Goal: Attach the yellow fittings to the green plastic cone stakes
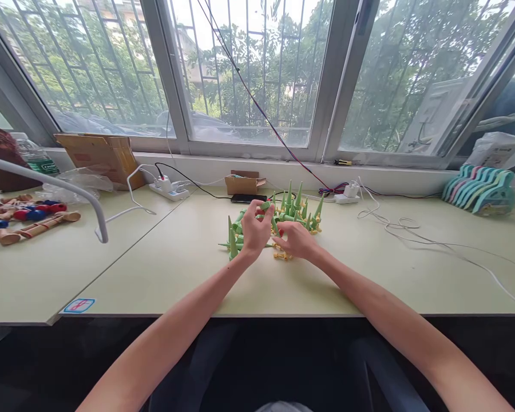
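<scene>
"A barred window [257,74] backs a pale desk [167,274]. Where on it is the work?"

"Around the middle, in front of a small cardboard box [242,184]. The left hand [256,233] has its grip pinched on a short green piece [265,205], held up at the fingertips."

"Which way does that one point?"

"I can't tell; the fingers cover too much."

"And the right hand [298,241]?"

"Its grip is narrow, fingers bent beside a slanted green piece [275,226], whose long axis leans with its upper end to the left. Whether the fingers hold it, I can't tell."

"The others?"

"Several green cones [299,197] stand behind the right hand, tips up. More stand left of the left hand, where a lying cone [224,245] points left. Just below the right hand, a yellow piece [282,256] lies with its long axis running left to right."

"Any writing?"

"A sticker [79,305] near the front edge has a red mark inside a blue border, not legible to me. The bottle [38,155] at far left has pale lettering on green, too small to read."
</scene>
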Available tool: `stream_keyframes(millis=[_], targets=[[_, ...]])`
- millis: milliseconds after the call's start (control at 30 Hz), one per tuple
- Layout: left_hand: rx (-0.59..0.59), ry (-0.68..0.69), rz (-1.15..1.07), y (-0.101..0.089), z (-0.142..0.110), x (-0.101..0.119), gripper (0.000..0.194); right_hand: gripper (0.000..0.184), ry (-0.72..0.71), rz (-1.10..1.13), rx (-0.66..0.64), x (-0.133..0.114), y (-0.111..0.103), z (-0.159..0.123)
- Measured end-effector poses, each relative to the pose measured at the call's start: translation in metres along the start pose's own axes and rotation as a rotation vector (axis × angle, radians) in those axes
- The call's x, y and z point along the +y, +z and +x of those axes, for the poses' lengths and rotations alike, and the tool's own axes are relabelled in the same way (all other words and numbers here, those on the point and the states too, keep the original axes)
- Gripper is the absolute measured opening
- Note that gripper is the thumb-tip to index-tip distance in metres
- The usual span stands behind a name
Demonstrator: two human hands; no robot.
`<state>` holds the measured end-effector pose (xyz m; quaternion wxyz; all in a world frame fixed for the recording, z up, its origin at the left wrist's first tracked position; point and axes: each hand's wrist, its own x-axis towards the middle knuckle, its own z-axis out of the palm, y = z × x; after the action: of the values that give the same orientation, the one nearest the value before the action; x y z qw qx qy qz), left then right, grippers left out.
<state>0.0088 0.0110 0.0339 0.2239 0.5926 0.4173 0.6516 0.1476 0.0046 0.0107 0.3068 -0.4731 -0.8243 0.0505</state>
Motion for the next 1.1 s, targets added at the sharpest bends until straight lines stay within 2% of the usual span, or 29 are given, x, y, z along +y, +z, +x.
stream_keyframes(millis=[233,1100], targets=[[-0.014,-0.037,0.001,0.0005,-0.0016,0.0028,0.028,0.007,0.024,0.018,-0.117,-0.0011,-0.0004,-0.0018],[-0.087,-0.045,0.05,0.0013,-0.0035,0.002,0.03,0.008,0.029,0.017,-0.155,0.0022,0.0037,0.0023]])
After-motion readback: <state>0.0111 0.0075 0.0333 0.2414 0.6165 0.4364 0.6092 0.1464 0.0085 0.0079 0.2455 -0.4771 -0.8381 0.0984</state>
